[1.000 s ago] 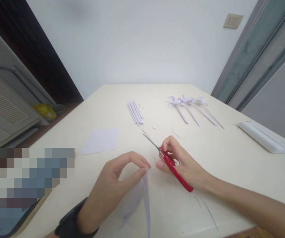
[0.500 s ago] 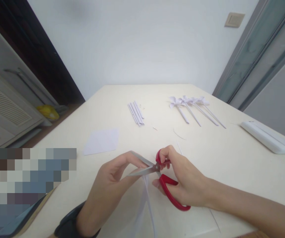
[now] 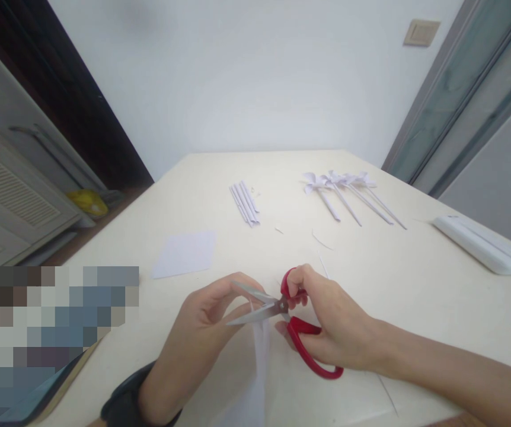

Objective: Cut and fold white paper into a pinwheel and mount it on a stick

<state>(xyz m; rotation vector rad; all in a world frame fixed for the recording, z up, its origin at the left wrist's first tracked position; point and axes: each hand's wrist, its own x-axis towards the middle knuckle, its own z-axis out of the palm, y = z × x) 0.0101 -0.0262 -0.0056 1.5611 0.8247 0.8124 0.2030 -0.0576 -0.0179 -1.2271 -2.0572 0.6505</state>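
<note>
My left hand point(image 3: 197, 338) pinches the top of a folded white paper piece point(image 3: 259, 362) that hangs down toward me over the cream table point(image 3: 415, 284). My right hand point(image 3: 331, 323) holds red-handled scissors point(image 3: 295, 323). Their blades are parted and point left, straddling the paper's top edge right by my left fingertips. A dark watch sits on my left wrist.
Farther back lie a flat white paper square point(image 3: 185, 254), a bundle of rolled paper sticks point(image 3: 245, 203), several finished paper pinwheels point(image 3: 348, 190) and thin paper scraps point(image 3: 322, 240). A white flat box point(image 3: 482, 244) rests at the right edge. A blurred patch covers the lower left.
My right hand swung the scissors from pointing away on the table round to the left and brought the parted blades onto the paper held by my left hand.
</note>
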